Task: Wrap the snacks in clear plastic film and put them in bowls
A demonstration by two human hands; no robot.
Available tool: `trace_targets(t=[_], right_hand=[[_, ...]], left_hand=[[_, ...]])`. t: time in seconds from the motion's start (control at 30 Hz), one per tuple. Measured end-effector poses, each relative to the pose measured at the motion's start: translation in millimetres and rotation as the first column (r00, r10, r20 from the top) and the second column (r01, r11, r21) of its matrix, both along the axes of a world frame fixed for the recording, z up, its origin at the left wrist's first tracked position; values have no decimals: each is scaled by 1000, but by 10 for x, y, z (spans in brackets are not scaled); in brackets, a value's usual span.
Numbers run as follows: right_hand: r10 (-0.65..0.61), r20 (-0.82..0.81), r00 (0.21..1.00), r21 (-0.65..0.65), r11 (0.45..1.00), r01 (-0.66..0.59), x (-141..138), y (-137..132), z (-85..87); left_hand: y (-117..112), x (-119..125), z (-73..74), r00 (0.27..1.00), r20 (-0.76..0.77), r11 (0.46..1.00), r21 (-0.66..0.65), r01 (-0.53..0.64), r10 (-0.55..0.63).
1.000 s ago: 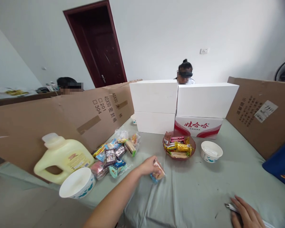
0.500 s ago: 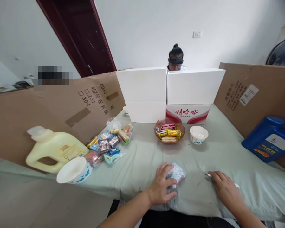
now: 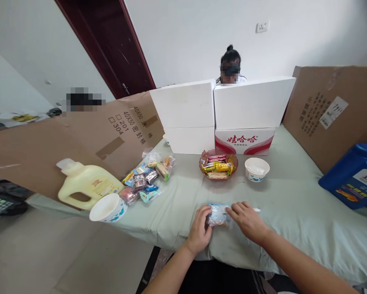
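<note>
A small packet in crinkled clear wrap, bluish on top (image 3: 217, 214), lies on the cloth in front of me. My left hand (image 3: 201, 230) grips its left side, thumb near the front edge and fingers at the back. My right hand (image 3: 247, 220) comes in from the right, fingers closed on a slim white tool (image 3: 256, 210). The tool's rear end sticks out past the knuckles, and its front end reaches the packet's right side. Most of the tool is hidden, so its exact kind is unclear.
Beyond stand a glass bowl of snacks (image 3: 218, 177) and a white paper bowl (image 3: 256, 174). Leftward are bagged snacks (image 3: 140, 181), another paper bowl (image 3: 106, 208) and a yellow jug (image 3: 91, 183). A blue bottle (image 3: 351, 179) lies right. White boxes (image 3: 189, 104) and cardboard (image 3: 330, 110) form walls; a person (image 3: 230, 67) sits behind.
My right hand has moved left with the white tool, up to the packet. The packet has turned and lies flatter under my left hand. The whole view has shifted slightly.
</note>
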State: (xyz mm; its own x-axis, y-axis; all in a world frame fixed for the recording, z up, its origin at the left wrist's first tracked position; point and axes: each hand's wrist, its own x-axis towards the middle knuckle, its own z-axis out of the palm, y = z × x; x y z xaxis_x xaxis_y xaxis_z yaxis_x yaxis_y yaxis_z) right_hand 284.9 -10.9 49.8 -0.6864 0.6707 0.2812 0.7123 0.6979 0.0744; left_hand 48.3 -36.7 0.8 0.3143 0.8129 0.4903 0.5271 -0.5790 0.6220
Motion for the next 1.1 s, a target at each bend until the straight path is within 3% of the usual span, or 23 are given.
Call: trace_targets(t=[0.13,0.23,0.3,0.4,0.47,0.53,0.63,0.77,0.87,0.93,0.97,1.03,1.1], right_hand=[[-246,5,969,-9,969,246,838,-181,-216],[-415,-71,907,-6,910,416,1076,-342,-236],[-431,-196,881,-72,902,425,921,-419,-175],[-365,-399,841,-231,928,293,396,-407,-56],[-356,-490,796,-325,922,212,55,-303,-27],[-391,-547,741,-394,901,185,-141,-172,-63],[-462,-578,673,-420,875,240,-106,-66,-207],[-551,-607,572,-401,835,377,230,-202,-404],[-549,-648,528,-314,824,471,328,-407,-391],[-464,-702,540,-171,846,506,240,-535,-272],[-398,-711,579,-108,876,470,159,-585,-193],[-256,-652,713,-82,959,270,-26,-636,-42],[-132,-531,837,-162,985,52,-165,-601,46]], left_hand=[[3,3,85,999,-31,999,18,-36,37],[70,83,226,988,-119,995,3,-99,99],[135,187,332,973,-204,993,-30,-114,106],[225,361,430,970,-240,992,-113,-52,23],[271,417,434,991,-128,984,-178,8,-31],[313,368,397,997,81,969,-246,16,4],[369,61,303,940,295,947,-314,-73,170],[341,-533,178,877,339,915,-335,-226,341],[204,-752,177,858,300,901,-262,-346,417],[98,-706,259,902,238,933,-104,-344,360],[56,-633,322,948,181,965,-20,-263,262],[16,-436,462,1000,7,998,63,20,-20],[54,-240,573,958,-176,971,44,236,-225]])
